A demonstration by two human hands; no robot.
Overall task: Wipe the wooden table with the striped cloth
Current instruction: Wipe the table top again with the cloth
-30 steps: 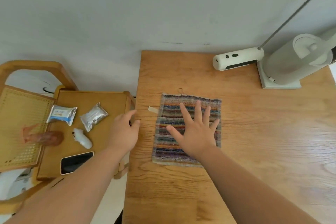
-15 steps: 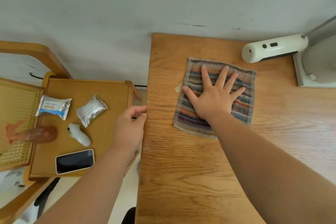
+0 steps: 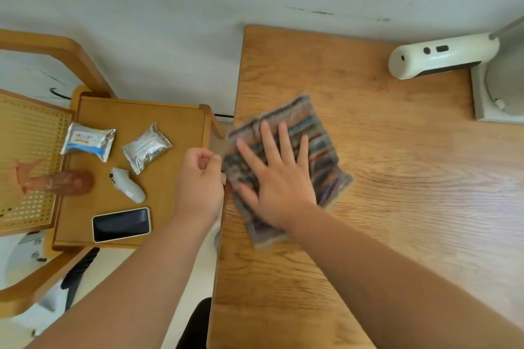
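Now the right grip (image 3: 279, 178) lies flat on the striped cloth (image 3: 323, 147), palm down, with the fingers straight and spread wide, so it presses the cloth and does not clasp it. The cloth lies under this grip on the wooden bench (image 3: 397, 193), close to the left edge of the bench. Its stripes run diagonally, one corner points to the far wall, and its picture is blurred. The near part of the cloth is hidden under the palm and the wrist. The left grip (image 3: 200, 181) is just beside the left corner of the cloth, at the edge of the bench. Its fingers are curled and the thumb is near the forefinger, but I cannot tell if it pinches something or touches the cloth. Compared with half a second ago, the cloth has moved from the far part of the bench toward the left edge and nearer to the person, and it has turned from square to diagonal. The right grip has gone with it and remains flat on top. The fingers of the left grip are more curled than before. At the far right of the bench stands a white lamp (image 3: 439, 55). On the small side table (image 3: 170, 119) at the left lie two foil packets (image 3: 147, 147) and a phone (image 3: 121, 224).
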